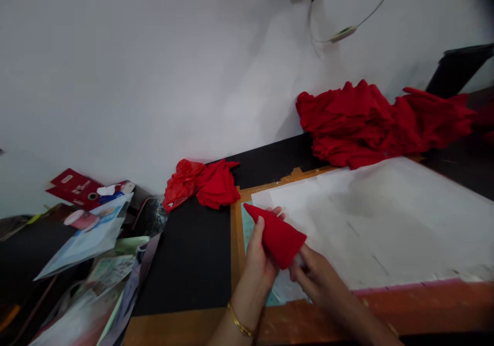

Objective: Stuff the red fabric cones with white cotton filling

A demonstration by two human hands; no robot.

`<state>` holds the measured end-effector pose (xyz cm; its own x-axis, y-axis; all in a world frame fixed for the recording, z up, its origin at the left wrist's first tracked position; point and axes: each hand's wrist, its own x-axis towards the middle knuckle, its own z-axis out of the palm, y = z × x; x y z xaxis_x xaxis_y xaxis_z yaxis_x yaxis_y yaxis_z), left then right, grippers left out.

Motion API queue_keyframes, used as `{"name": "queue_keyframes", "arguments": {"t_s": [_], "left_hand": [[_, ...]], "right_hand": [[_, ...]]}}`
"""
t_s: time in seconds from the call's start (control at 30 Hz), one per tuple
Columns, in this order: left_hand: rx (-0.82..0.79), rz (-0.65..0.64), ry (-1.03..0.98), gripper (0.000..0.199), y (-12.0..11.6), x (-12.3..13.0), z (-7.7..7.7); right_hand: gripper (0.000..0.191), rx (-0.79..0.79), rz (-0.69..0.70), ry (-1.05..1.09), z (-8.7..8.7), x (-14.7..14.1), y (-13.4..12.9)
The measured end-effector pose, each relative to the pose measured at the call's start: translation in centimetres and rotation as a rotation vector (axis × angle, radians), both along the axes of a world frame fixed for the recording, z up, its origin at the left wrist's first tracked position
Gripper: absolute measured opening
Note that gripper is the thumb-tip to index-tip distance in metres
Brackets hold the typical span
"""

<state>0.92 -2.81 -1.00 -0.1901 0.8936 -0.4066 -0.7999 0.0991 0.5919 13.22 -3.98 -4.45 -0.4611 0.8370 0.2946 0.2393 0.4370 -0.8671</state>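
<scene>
A red cone-shaped cloth piece (281,237) lies tilted across my left hand (259,253), its point toward the upper left. My left thumb presses on the near side, and the fingertips show beyond the far edge. At the wide lower end is my right hand (311,271), with its fingers curled close to the opening. Something small and pale shows between those fingers and the rim, but its kind is unclear. Under both hands spreads a white sheet (347,222) on the table.
Behind the sheet rises a large heap of red cloth pieces (358,122). Farther left lie a smaller red cloth stack (218,184) and a red plastic bag (183,179). Papers, a plastic packet (92,233) and a pink spool (82,220) clutter the left side. A cable (376,9) hangs on the wall.
</scene>
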Motion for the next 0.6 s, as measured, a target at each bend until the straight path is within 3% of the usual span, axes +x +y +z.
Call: {"name": "queue_keyframes", "arguments": {"t_s": [0.1, 0.27, 0.43, 0.6], "left_hand": [[-0.063, 0.061, -0.073, 0.033, 0.6, 0.0, -0.2], [-0.161, 0.07, -0.089, 0.028, 1.1, -1.0, 0.1], [-0.246, 0.092, -0.077, 0.027, 1.3, -1.7, 0.5], [-0.261, 0.123, -0.032, 0.029, 1.3, -1.9, -0.1]], "right_hand": [[0.016, 0.118, -0.02, -0.008, -0.4, -0.3, -0.7], [0.03, 0.453, -0.256, 0.01, -1.8, 0.2, -2.1], [0.039, 0.538, -0.13, 0.022, -2.1, 0.7, -2.9], [0.044, 0.625, -0.159, -0.086, -1.4, 0.5, -3.1]]}}
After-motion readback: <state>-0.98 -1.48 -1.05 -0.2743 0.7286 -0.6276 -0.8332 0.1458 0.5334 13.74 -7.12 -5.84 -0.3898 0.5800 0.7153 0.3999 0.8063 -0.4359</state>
